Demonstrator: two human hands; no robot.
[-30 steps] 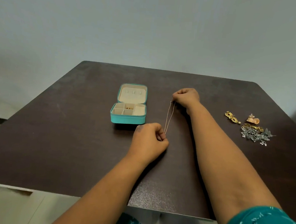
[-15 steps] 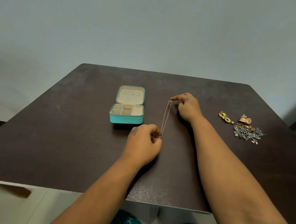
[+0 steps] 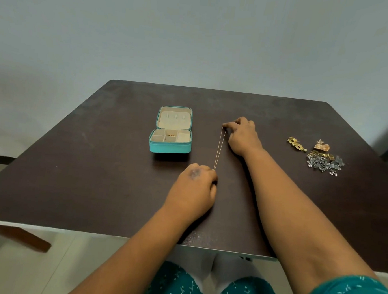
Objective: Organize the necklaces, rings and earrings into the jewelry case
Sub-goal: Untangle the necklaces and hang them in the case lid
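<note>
On the dark brown table, plain grey wall behind | thin gold necklace pulled taut: left hand pinches near end, right hand pinches far end | open teal jewelry case just left | loose jewelry pile far right
</note>
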